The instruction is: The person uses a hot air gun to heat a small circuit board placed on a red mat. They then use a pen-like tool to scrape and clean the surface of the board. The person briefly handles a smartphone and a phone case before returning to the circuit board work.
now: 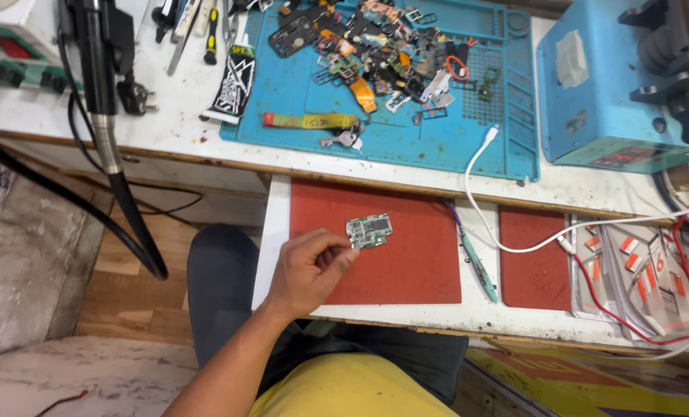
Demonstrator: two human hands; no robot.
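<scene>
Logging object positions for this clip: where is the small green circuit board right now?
In the head view, the green circuit board lies on the large red mat of the pull-out shelf, pinched at its near-left edge by the left hand, left of the teal tool.

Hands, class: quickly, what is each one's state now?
Left hand: closed, fingertips pinching a small green circuit board over the red mat.
Right hand: not in view.

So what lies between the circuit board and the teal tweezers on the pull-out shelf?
In the head view, only bare red mat lies between the circuit board, pinched by the left hand, and the teal tweezers.
</scene>
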